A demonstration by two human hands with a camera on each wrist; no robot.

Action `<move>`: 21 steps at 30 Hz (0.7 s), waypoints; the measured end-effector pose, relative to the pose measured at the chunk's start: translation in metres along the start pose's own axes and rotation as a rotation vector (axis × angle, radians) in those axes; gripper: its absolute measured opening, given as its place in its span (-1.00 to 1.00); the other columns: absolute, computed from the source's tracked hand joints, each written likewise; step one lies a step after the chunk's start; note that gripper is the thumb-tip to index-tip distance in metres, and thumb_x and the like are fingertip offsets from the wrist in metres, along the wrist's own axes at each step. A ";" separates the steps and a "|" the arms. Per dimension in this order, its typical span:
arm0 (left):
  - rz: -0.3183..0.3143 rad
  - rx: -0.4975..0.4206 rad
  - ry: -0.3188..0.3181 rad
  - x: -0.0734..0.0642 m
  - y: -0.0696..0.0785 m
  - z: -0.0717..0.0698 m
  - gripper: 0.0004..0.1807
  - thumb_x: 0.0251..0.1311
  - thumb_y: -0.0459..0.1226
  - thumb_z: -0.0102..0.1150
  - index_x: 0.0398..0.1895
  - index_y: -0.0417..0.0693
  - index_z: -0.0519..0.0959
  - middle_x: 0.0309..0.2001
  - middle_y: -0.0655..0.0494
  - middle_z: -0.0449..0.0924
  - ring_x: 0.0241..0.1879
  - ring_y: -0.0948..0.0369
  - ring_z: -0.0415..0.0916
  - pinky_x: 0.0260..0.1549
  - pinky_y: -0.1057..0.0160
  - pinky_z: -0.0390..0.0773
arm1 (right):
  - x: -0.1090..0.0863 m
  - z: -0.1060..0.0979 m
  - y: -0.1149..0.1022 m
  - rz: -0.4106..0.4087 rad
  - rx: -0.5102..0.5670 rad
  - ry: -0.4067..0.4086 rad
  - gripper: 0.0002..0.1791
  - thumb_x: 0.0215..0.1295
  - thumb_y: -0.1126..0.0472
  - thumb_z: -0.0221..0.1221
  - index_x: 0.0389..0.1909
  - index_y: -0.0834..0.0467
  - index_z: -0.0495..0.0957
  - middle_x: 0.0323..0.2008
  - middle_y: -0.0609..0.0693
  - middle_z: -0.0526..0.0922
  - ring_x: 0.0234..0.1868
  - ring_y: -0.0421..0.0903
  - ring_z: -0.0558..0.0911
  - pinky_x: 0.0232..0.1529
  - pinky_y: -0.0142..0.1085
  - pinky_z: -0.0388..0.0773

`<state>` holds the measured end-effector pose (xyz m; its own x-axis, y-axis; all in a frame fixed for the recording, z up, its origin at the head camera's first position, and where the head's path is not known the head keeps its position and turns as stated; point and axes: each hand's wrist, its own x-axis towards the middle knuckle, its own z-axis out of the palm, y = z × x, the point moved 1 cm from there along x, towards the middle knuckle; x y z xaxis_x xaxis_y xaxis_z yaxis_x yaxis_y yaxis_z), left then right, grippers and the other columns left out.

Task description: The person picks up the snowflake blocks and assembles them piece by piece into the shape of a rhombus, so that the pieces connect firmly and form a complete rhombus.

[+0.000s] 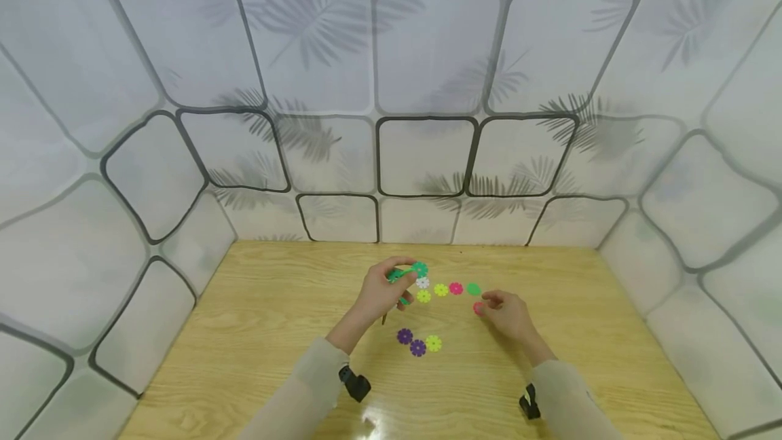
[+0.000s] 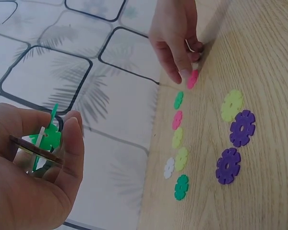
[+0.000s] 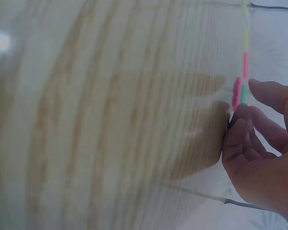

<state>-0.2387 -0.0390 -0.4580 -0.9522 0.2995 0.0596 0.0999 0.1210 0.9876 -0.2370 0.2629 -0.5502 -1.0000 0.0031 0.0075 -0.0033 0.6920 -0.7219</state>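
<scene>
My left hand (image 1: pixel 377 292) is raised above the table and grips a small cluster of joined notched plastic discs (image 2: pixel 51 138), with green, white and dark pieces showing. Part of that cluster is hidden by the fingers. My right hand (image 1: pixel 512 318) is low at the right end of the loose discs, fingertips at a pink notched disc (image 2: pixel 192 79) on the tabletop. In the right wrist view its thumb stands apart from the pink disc (image 3: pixel 236 93), while the other fingers are bent beside it. Beyond the fingertips lies a green disc (image 1: pixel 473 289).
A row of discs includes pink (image 1: pixel 455 288), yellow (image 1: pixel 441 290), white (image 1: pixel 423 283) and dark green (image 2: pixel 181 187) ones. Nearer lie two purple discs (image 2: pixel 228 166) and a yellow disc (image 1: pixel 433 343). Patterned walls (image 1: pixel 421 155) enclose the wooden table (image 1: pixel 263 331) at back and sides.
</scene>
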 end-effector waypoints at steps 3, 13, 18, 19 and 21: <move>-0.002 -0.004 -0.001 0.000 0.001 0.000 -0.60 0.49 -0.30 0.24 0.34 -0.13 0.58 -0.28 -0.06 0.69 -0.59 0.31 0.66 -0.60 0.35 0.69 | 0.001 0.003 0.003 0.006 -0.014 -0.009 -0.56 0.36 0.19 0.40 0.12 0.41 0.65 -0.12 0.23 0.72 -0.04 0.12 0.68 0.04 0.04 0.69; 0.012 0.007 0.002 0.000 0.001 -0.002 -0.59 0.49 -0.29 0.25 0.34 -0.14 0.58 -0.32 -0.07 0.71 -0.60 0.31 0.66 -0.55 0.14 0.78 | -0.002 0.004 -0.002 0.016 -0.032 -0.021 -0.63 0.35 0.24 0.38 0.06 0.41 0.67 0.00 0.34 0.71 0.07 0.28 0.67 0.14 0.19 0.67; 0.004 -0.006 0.000 0.001 -0.001 -0.002 -0.59 0.49 -0.30 0.25 0.35 -0.14 0.57 -0.28 -0.08 0.71 -0.58 0.29 0.67 -0.56 0.22 0.75 | -0.002 0.005 0.000 -0.005 -0.035 -0.010 -0.70 0.33 0.25 0.40 -0.02 0.37 0.69 -0.04 0.31 0.70 0.03 0.24 0.67 0.12 0.17 0.68; 0.001 -0.009 -0.001 0.001 -0.001 -0.002 -0.58 0.49 -0.30 0.25 0.35 -0.14 0.57 -0.27 -0.08 0.71 -0.58 0.28 0.67 -0.58 0.28 0.73 | -0.001 0.006 0.001 -0.008 -0.037 -0.007 -0.71 0.33 0.26 0.40 -0.03 0.35 0.69 -0.07 0.28 0.70 0.00 0.20 0.68 0.08 0.12 0.69; -0.007 -0.016 -0.001 0.001 -0.002 -0.002 -0.58 0.49 -0.30 0.25 0.35 -0.14 0.57 -0.26 -0.09 0.71 -0.57 0.28 0.68 -0.59 0.34 0.69 | 0.000 0.007 0.002 -0.015 -0.032 -0.003 -0.73 0.31 0.28 0.41 -0.06 0.34 0.66 -0.15 0.22 0.69 -0.09 0.11 0.66 -0.04 -0.01 0.70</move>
<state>-0.2405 -0.0412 -0.4596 -0.9525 0.2998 0.0528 0.0888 0.1076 0.9902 -0.2370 0.2591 -0.5567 -0.9998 -0.0092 0.0164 -0.0181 0.7145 -0.6994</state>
